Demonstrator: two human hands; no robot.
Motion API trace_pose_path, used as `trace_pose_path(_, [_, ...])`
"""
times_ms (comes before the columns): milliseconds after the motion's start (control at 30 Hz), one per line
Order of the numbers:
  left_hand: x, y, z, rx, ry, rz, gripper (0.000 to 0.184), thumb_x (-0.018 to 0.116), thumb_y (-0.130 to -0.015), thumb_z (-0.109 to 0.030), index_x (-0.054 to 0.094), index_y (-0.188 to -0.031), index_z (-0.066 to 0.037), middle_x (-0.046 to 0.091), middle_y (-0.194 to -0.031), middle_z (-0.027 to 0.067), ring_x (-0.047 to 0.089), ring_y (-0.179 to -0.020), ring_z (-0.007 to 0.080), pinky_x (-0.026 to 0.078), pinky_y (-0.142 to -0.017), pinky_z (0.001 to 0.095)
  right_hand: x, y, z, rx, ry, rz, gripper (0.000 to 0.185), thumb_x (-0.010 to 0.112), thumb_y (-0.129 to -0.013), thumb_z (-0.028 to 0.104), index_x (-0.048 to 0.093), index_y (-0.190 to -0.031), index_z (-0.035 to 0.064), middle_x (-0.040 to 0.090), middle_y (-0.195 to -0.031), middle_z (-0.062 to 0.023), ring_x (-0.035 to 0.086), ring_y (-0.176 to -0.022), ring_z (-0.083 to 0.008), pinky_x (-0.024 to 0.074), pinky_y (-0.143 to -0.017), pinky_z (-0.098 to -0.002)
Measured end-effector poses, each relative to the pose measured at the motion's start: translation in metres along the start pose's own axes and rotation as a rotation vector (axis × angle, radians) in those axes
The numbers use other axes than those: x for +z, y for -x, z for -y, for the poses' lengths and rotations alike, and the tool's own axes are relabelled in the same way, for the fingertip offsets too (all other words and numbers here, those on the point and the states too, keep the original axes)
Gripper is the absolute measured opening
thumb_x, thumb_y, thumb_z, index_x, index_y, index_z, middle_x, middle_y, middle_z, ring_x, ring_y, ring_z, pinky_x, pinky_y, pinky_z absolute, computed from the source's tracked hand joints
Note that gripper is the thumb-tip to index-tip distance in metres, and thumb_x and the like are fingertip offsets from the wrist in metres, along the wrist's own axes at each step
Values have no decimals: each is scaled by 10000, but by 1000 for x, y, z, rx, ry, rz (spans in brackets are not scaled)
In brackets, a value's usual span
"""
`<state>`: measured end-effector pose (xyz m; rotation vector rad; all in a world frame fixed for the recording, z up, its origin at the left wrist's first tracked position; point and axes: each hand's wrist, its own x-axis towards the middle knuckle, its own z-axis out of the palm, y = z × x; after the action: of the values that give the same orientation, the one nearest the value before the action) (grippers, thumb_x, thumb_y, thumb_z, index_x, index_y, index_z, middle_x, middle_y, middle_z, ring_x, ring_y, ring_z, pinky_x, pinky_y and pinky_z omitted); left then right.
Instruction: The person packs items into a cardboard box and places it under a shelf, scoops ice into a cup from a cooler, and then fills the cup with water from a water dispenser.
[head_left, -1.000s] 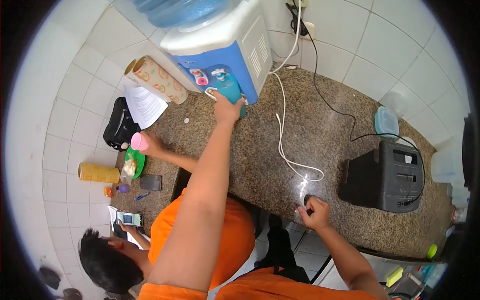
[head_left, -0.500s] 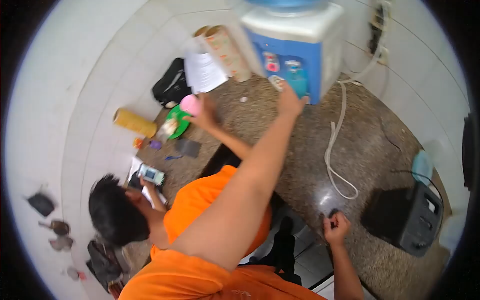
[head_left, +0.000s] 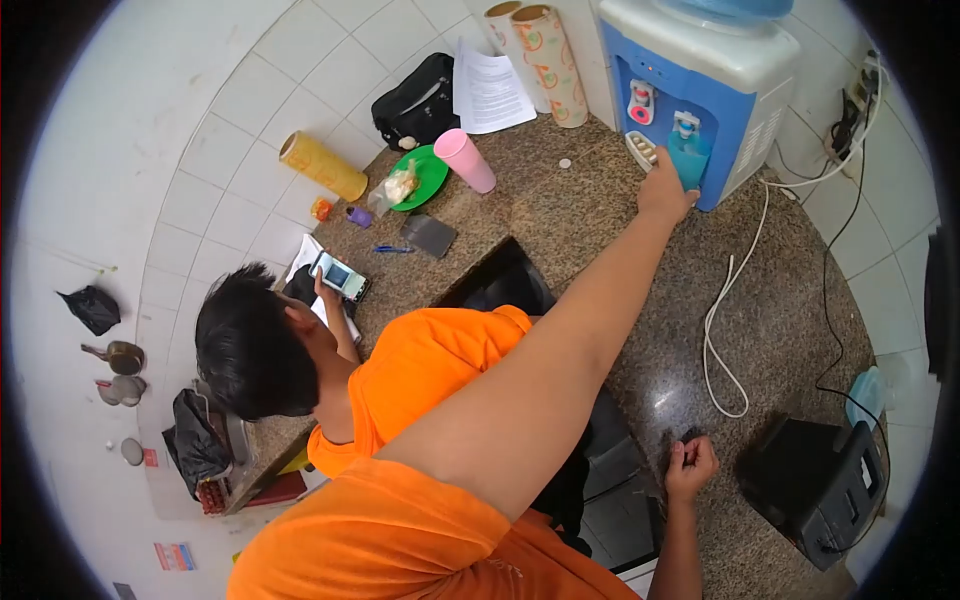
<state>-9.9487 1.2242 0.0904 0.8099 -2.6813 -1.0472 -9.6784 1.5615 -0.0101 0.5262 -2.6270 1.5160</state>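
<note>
My left hand (head_left: 668, 190) reaches up to the water dispenser (head_left: 650, 70), closed around a translucent teal cup (head_left: 690, 158) below the right-hand tap. My bare forearm crosses in front of a person in orange. Resting at the counter's near edge, my right hand (head_left: 692, 468) is curled into a loose fist; a small dark thing shows at its fingers, too unclear to name. To its right is a black boxy device (head_left: 815, 480) with a cable. A loop of white cord (head_left: 712, 350) lies between my two hands.
A person (head_left: 430, 350) beside me on the left holds a phone (head_left: 342, 278). Beyond them on the granite counter (head_left: 570, 210) are a pink cup (head_left: 464, 160), a green plate (head_left: 428, 182), a black bag (head_left: 420, 100), papers (head_left: 490, 95) and rolls (head_left: 552, 65). A dark opening (head_left: 500, 280) cuts into the counter.
The other person's hand has let go of the pink cup and drawn back out of sight. My view has shifted left and steadied. My left hand stays on the teal cup.
</note>
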Motion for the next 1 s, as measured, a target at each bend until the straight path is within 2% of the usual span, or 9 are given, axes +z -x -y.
trace_pose_path(400, [0, 0, 0, -30, 15, 7, 890, 840, -777, -266, 218, -1369, -35, 625, -1177, 277, 637, -1101, 425, 527, -916, 489, 0, 0, -1, -31, 32, 14, 439, 672, -905, 349, 443, -690, 43, 368, -600, -60, 359, -513, -201, 264, -497, -361])
trace_pose_path(600, [-3, -1, 3, 16, 42, -2, 931, 849, -769, -249, 194, -1388, -18, 614, -1188, 290, 627, -1117, 434, 515, -942, 482, 1, 0, -4, -19, 23, 14, 443, 672, -893, 372, 442, -698, 48, 367, -606, -56, 363, -505, -195, 269, -489, -354])
trace_pose_path(1000, [-1, -5, 5, -16, 97, 54, 1015, 853, -760, -216, 140, -1443, 15, 592, -1219, 313, 608, -1148, 436, 503, -959, 479, 1, 1, -4, -24, 20, 22, 484, 659, -926, 387, 423, -690, 37, 355, -593, -55, 361, -514, -201, 269, -498, -361])
